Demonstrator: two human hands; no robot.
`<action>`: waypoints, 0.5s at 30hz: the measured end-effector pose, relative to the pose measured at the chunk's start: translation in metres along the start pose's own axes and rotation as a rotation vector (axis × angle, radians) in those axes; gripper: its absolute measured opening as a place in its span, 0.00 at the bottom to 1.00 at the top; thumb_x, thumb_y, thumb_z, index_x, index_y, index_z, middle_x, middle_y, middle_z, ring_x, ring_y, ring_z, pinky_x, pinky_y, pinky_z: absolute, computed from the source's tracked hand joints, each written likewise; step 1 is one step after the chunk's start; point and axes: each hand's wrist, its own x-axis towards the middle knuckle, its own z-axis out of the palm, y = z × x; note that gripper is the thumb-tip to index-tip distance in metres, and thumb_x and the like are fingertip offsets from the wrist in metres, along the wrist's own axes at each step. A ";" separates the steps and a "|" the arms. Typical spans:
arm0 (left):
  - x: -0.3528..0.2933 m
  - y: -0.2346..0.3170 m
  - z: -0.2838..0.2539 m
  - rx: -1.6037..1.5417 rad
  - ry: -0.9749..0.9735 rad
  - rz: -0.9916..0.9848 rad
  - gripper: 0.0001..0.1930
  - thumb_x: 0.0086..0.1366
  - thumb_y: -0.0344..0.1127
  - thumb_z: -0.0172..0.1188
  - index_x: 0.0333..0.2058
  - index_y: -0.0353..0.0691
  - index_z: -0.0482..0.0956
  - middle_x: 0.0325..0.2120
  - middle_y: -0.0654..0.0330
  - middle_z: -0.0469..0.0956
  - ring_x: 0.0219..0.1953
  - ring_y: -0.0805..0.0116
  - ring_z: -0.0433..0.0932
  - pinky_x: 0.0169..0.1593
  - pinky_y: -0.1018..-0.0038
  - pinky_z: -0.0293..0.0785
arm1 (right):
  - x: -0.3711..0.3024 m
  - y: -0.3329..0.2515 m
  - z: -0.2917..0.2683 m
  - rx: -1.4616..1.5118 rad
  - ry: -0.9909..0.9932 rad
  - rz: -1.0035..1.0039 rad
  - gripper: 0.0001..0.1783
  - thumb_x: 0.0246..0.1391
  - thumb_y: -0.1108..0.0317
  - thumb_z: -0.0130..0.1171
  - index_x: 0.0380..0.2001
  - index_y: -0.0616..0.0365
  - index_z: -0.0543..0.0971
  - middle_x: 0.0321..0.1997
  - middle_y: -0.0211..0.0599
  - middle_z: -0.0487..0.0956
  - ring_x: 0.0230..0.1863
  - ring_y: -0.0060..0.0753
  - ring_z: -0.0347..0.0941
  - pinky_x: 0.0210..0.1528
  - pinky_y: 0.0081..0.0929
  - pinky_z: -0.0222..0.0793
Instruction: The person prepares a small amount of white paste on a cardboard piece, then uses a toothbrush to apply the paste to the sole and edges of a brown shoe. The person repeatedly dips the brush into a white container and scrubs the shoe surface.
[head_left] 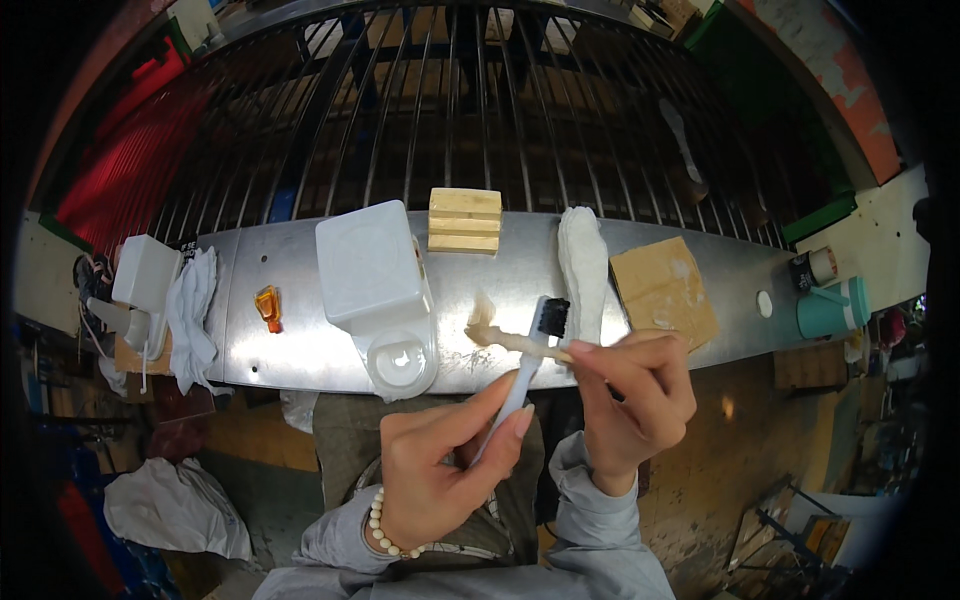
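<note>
My left hand [450,455] grips the pale blue handle of a toothbrush-shaped brush [514,393] with black bristles, its head pointing up and away. Between the thumb and fingertips of my right hand [640,395] is a thin stick [515,343] with a pale, cotton-like wrap, pointing left. It crosses the brush just below the bristles; whether the two touch I cannot tell. A long folded white cloth [582,270] lies just beyond them, on the metal bench [480,300]. The far end of the stick looks brownish and blurred.
A white box-shaped container with a round dish [370,265] stands left of centre. Beyond the hands is a grooved wooden block [464,221]. Brown cardboard [665,285] and a mint cup [835,308] sit right; a small amber bottle [268,308] and white cloth [193,315] left. Metal bars [480,110] rise behind.
</note>
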 end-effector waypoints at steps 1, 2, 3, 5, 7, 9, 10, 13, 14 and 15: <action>0.001 -0.003 0.000 0.072 0.029 0.059 0.19 0.64 0.26 0.69 0.54 0.31 0.83 0.17 0.64 0.80 0.19 0.83 0.76 0.25 0.83 0.70 | 0.000 0.001 0.000 0.085 -0.086 0.062 0.22 0.30 0.80 0.75 0.34 0.50 0.92 0.24 0.23 0.74 0.28 0.24 0.73 0.28 0.20 0.67; 0.001 -0.005 -0.001 0.069 0.042 0.062 0.19 0.63 0.25 0.69 0.53 0.31 0.83 0.18 0.64 0.80 0.19 0.83 0.76 0.25 0.83 0.70 | -0.001 0.001 -0.001 0.106 -0.113 0.010 0.23 0.29 0.82 0.75 0.36 0.52 0.91 0.26 0.27 0.77 0.28 0.25 0.77 0.26 0.21 0.67; 0.001 -0.007 -0.002 0.073 0.049 0.066 0.19 0.62 0.25 0.69 0.53 0.31 0.83 0.18 0.63 0.80 0.19 0.83 0.76 0.25 0.84 0.69 | -0.001 0.001 -0.001 0.124 -0.114 -0.011 0.23 0.29 0.82 0.75 0.36 0.52 0.91 0.27 0.27 0.77 0.28 0.25 0.76 0.26 0.20 0.67; 0.001 -0.009 -0.003 0.018 0.054 0.032 0.18 0.63 0.24 0.68 0.53 0.30 0.83 0.19 0.63 0.81 0.19 0.82 0.76 0.24 0.84 0.69 | -0.001 0.001 -0.003 0.172 -0.100 -0.047 0.24 0.29 0.82 0.75 0.37 0.51 0.91 0.28 0.27 0.77 0.28 0.24 0.75 0.27 0.20 0.67; 0.001 -0.009 -0.003 -0.102 0.049 -0.044 0.17 0.67 0.25 0.64 0.53 0.29 0.83 0.19 0.64 0.81 0.17 0.81 0.77 0.22 0.84 0.67 | -0.003 -0.002 -0.005 0.303 0.003 -0.020 0.24 0.30 0.82 0.76 0.38 0.51 0.91 0.29 0.27 0.77 0.27 0.23 0.74 0.26 0.19 0.67; 0.000 -0.009 -0.004 -0.153 0.068 -0.101 0.18 0.63 0.24 0.68 0.52 0.30 0.84 0.20 0.63 0.82 0.19 0.82 0.77 0.24 0.84 0.69 | -0.002 -0.004 -0.007 0.315 0.034 0.005 0.24 0.31 0.81 0.76 0.39 0.51 0.91 0.30 0.26 0.78 0.27 0.23 0.73 0.26 0.18 0.66; 0.000 -0.008 -0.004 -0.148 0.074 -0.129 0.19 0.61 0.23 0.70 0.52 0.31 0.84 0.20 0.62 0.82 0.19 0.82 0.76 0.26 0.84 0.69 | -0.002 -0.006 -0.009 0.252 0.003 0.017 0.24 0.32 0.81 0.77 0.39 0.51 0.91 0.31 0.26 0.78 0.27 0.22 0.72 0.27 0.17 0.66; -0.001 -0.010 -0.005 -0.064 0.050 0.010 0.18 0.61 0.23 0.71 0.51 0.31 0.84 0.19 0.62 0.81 0.19 0.82 0.75 0.25 0.83 0.69 | -0.001 -0.007 -0.009 0.145 -0.125 0.110 0.20 0.36 0.78 0.78 0.38 0.51 0.91 0.29 0.28 0.79 0.25 0.21 0.73 0.25 0.18 0.66; 0.000 -0.012 -0.006 -0.029 0.045 0.033 0.18 0.61 0.24 0.71 0.51 0.31 0.85 0.19 0.62 0.80 0.19 0.82 0.74 0.25 0.82 0.68 | -0.002 -0.006 -0.009 0.129 -0.164 0.123 0.19 0.37 0.78 0.78 0.38 0.52 0.91 0.28 0.29 0.79 0.24 0.21 0.73 0.25 0.19 0.65; 0.000 -0.013 -0.006 0.011 0.050 0.064 0.18 0.61 0.24 0.71 0.51 0.31 0.85 0.18 0.62 0.79 0.18 0.82 0.73 0.24 0.81 0.68 | -0.002 -0.005 -0.008 0.105 -0.230 0.145 0.19 0.38 0.78 0.77 0.38 0.52 0.91 0.26 0.29 0.79 0.23 0.21 0.73 0.24 0.19 0.65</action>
